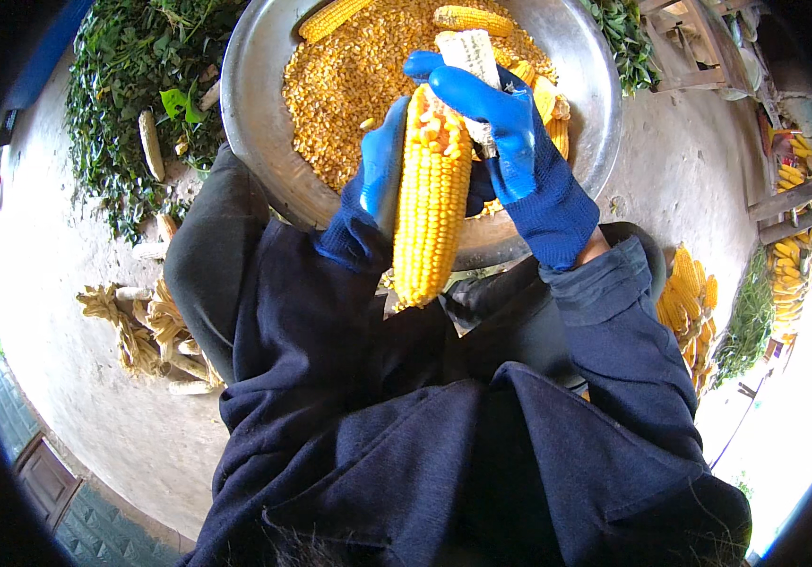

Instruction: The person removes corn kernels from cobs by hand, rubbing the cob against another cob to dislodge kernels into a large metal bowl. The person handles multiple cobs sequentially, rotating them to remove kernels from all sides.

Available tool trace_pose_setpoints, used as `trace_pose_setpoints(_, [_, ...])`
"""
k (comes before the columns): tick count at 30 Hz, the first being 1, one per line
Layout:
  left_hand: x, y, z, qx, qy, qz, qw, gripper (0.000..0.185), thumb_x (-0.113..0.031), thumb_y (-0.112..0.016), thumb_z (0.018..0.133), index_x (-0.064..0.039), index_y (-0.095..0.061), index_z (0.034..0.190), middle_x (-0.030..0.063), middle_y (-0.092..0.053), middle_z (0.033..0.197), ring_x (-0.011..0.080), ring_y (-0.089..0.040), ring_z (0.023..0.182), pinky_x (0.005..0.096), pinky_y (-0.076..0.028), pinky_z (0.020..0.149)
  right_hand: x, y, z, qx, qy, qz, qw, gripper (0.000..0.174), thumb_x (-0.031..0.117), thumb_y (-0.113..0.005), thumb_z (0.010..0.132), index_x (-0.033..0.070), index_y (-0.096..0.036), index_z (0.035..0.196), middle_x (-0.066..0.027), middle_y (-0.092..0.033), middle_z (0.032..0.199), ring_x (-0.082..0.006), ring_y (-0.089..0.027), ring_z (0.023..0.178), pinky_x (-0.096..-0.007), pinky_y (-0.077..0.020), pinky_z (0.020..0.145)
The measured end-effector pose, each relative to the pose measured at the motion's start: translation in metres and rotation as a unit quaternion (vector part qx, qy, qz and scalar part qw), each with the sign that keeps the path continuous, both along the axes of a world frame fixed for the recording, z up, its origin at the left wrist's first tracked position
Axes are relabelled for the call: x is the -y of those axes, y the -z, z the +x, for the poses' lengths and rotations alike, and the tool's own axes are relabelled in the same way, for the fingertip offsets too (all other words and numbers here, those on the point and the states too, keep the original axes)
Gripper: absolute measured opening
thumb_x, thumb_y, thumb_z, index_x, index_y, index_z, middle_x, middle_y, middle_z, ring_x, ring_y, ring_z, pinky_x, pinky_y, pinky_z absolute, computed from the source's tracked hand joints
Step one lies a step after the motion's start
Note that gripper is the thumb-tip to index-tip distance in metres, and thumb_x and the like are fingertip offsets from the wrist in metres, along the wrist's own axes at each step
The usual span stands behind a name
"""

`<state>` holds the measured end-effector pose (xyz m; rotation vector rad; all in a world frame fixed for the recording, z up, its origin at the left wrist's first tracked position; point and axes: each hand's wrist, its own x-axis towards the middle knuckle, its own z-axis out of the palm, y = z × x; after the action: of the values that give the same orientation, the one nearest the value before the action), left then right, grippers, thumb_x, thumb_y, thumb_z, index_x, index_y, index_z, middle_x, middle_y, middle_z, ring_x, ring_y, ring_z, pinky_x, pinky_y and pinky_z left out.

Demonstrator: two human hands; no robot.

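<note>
My left hand (382,166), in a blue coated glove, grips an ear of yellow corn (431,220) from its left side. The upper end of this ear is partly stripped of kernels. My right hand (502,120), gloved alike, holds a pale bare corncob (472,57) against that stripped end. Both hands are over a wide metal basin (253,135) that holds many loose corn kernels (328,106). Whole ears lie on the kernels, one (473,20) near the far side and several partly hidden behind my right hand.
Leafy green plants (115,106) lie on the floor at left. Bare cobs and dry husks (122,329) are beside my left leg. Tied ears of corn (686,298) lie beyond my right leg. A wooden frame (796,198) and more corn stand at far right.
</note>
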<state>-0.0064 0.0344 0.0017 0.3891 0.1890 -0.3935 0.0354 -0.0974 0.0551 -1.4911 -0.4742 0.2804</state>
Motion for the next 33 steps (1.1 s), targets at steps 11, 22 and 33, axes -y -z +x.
trace_pose_setpoints(11, [0.004,0.008,0.004,-0.025,0.004,0.136,0.99,0.062,-0.057,-0.028,0.1,-0.006,-0.054,0.126,0.0143,-0.067,0.104,0.0266,-0.068,0.082,0.0394,-0.057,0.076,-0.015,0.036,0.007,-0.133,0.132,0.081,0.979,0.03,0.025,-0.06,0.092,0.005,-0.066,0.114,-0.0048,-0.066,0.106,-0.0139,-0.062,0.095,-0.0277,-0.0486,0.084])
trace_pose_setpoints(22, [-0.003,-0.004,0.003,0.002,-0.006,0.045,0.999,0.064,-0.058,-0.033,0.099,-0.005,-0.049,0.131,0.0147,-0.065,0.109,0.0279,-0.068,0.09,0.0421,-0.059,0.078,0.002,-0.015,-0.007,-0.101,-0.03,0.006,0.994,0.039,0.015,-0.073,0.086,0.004,-0.063,0.122,-0.007,-0.069,0.107,-0.0128,-0.065,0.094,-0.0287,-0.0528,0.085])
trace_pose_setpoints(33, [0.007,0.006,-0.003,0.014,-0.109,0.192,0.975,0.054,-0.053,-0.032,0.102,-0.008,-0.055,0.118,0.0086,-0.065,0.096,0.0199,-0.065,0.085,0.0351,-0.054,0.08,-0.035,0.008,-0.001,-0.15,0.156,0.019,0.976,0.022,0.026,-0.072,0.084,0.006,-0.07,0.093,-0.0039,-0.068,0.077,-0.0126,-0.065,0.07,-0.0284,-0.0534,0.064])
